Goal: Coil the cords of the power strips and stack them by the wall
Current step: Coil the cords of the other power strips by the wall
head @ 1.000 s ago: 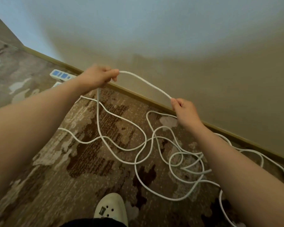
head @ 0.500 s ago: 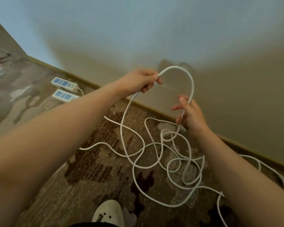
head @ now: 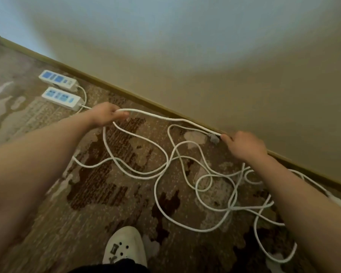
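Fingers (head: 120, 114) of the left hand (head: 104, 115) curl around a smooth white cord (head: 152, 115); the right hand (head: 242, 144) pinches it. Loose loops lie below on patchy brown carpet (head: 98, 184).

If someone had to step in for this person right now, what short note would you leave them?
Left hand: grips the white cord close to the power strips.
Right hand: pinches the same cord further along, by the baseboard; a straight stretch runs between the two hands.
Things: two power strips lie side by side on the carpet near the wall, not stacked. Most of the cord sprawls in loose tangled loops on the carpet in front of the shoe.
Done: little that shows; no neat coil hangs from either grip.
Left: gather the cord into loops, coil the other strip's cord, stack both by the wall.
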Available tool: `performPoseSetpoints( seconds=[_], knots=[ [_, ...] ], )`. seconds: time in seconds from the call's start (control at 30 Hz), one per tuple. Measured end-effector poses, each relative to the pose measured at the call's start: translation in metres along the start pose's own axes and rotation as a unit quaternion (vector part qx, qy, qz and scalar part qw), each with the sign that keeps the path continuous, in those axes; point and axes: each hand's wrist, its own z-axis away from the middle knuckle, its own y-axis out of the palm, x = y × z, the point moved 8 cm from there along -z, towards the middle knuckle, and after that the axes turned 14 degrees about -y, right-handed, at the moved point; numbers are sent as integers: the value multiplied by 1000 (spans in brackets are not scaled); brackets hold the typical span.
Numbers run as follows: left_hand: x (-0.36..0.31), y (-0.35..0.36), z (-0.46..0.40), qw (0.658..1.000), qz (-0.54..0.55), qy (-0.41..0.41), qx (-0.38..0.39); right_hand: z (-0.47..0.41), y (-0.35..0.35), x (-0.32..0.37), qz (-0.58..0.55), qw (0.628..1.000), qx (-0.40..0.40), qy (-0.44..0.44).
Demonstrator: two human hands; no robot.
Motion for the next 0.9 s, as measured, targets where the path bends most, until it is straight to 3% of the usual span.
performPoseSetpoints(
  seconds=[0.17,0.23,0.33,0.4,0.47,0.57,0.67,0.8,0.9],
  knots=[
    [-43,-10,14,991,123,37,29,-14,6,43,-51,998,9,-39],
    [-74,-11,20,973,215,43,77,-19,4,65,-164,984,-12,-62],
    [-104,-24,27,891,429,41,146,-21,16,106,-444,892,34,-78],
    [-107,-34,27,817,552,27,164,-19,28,137,-520,844,84,-104],
    [-99,-42,23,772,615,12,159,-19,39,161,-485,853,118,-153],
    [-68,-48,11,745,656,-18,116,-17,63,170,-385,887,175,-187],
    [-35,-38,2,763,642,-45,66,-14,80,157,-305,917,195,-171],
    [-6,6,-8,852,515,-92,32,-29,67,134,-282,952,65,-102],
    [21,40,-19,926,353,-129,36,-39,67,141,-333,939,51,-73]
  ],
)
